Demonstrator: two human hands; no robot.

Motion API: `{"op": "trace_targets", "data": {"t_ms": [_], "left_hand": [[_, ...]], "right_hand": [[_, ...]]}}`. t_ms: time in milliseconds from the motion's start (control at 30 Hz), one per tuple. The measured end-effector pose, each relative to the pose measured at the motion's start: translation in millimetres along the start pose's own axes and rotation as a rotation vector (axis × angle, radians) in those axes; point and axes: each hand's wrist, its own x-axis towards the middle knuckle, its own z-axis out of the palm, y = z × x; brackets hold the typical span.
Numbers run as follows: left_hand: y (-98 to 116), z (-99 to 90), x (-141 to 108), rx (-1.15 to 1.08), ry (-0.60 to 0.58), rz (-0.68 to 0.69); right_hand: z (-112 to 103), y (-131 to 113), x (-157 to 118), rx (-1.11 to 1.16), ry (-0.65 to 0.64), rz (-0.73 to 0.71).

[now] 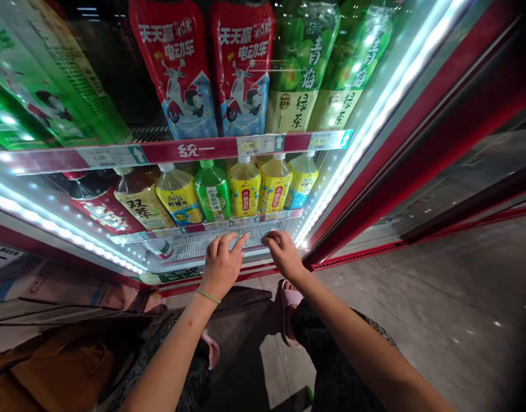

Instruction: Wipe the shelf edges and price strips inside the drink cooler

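Note:
My left hand [225, 256], with a thin band on the wrist, is held over the bottom wire rack [194, 245] of a lit drinks cooler. Its fingers are apart and hold nothing. To its right is my right hand [283, 250], fingers bent, with the fingertips too small to tell whether they hold anything. Just above the hands, a row of bottles stands on the lower shelf, among them a green bottle [213, 191] and a yellow-labelled bottle [244, 187]. A bottle [160, 248] lies at the rack's left end.
Large red bottles [179, 74] and green tea bottles [303, 68] fill the upper shelf, behind a red price strip [222, 149]. Light strips run down both cooler sides. A brown bag [60, 366] is at lower left. My feet in pink slippers [289, 297] stand on the tiled floor [451, 303].

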Motion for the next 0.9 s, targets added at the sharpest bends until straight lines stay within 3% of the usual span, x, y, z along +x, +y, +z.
{"op": "trace_targets", "data": {"t_ms": [100, 267, 433, 500, 633, 700, 800, 900], "left_hand": [[6.1, 2.7, 2.1, -0.007, -0.019, 0.008], [16.8, 10.2, 7.9, -0.014, -0.021, 0.023], [27.8, 20.9, 11.6, -0.036, -0.047, 0.047], [33.0, 24.4, 13.8, -0.044, -0.049, 0.044], [43.0, 29.4, 20.0, -0.052, -0.045, 0.046], [47.1, 31.2, 22.9, -0.049, -0.043, 0.058], [51.3, 32.9, 25.9, -0.049, -0.052, 0.068], [53.4, 33.5, 27.3, -0.046, -0.06, 0.062]], "right_hand": [[-6.2, 4.8, -3.2, -0.013, -0.033, -0.032], [-24.6, 19.1, -1.7, -0.081, 0.105, 0.012], [-30.0, 22.4, -6.5, -0.126, -0.036, -0.051], [-35.2, 23.9, -4.0, -0.134, 0.036, -0.037], [-45.4, 32.6, -2.6, -0.158, 0.357, 0.084], [-45.1, 36.9, -7.3, -0.166, 0.344, 0.098], [-44.1, 43.2, -13.2, -0.17, 0.186, 0.067], [-53.6, 55.6, -10.1, -0.152, 0.298, 0.115]]}}
